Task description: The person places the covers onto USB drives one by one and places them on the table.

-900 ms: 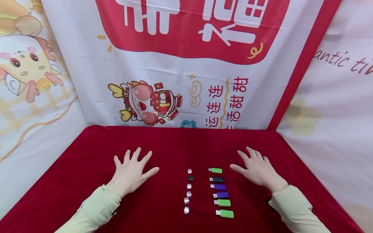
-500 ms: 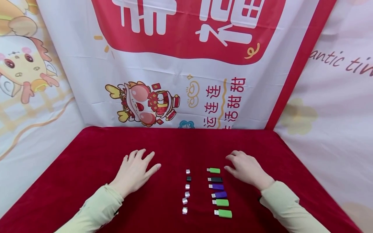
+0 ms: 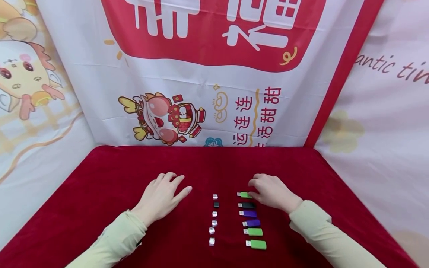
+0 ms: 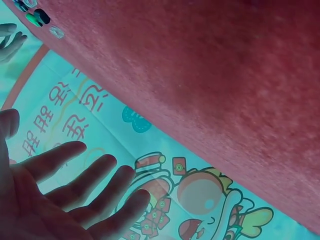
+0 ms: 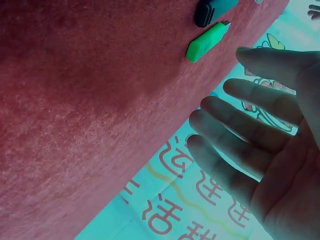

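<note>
On the left of the red cloth (image 3: 104,178), the left hand (image 3: 159,197) spreads loosely, with room between it and six small caps (image 3: 215,214). A strip of cloth separates these from six USB sticks (image 3: 249,213). The right hand (image 3: 273,191), fingers relaxed, partly hides the farthest green stick (image 3: 244,194); whether they touch, I cannot tell. Both sleeves (image 3: 118,236) run out of view.

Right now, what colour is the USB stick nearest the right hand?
Green; the USB stick shows best in the right wrist view.
</note>
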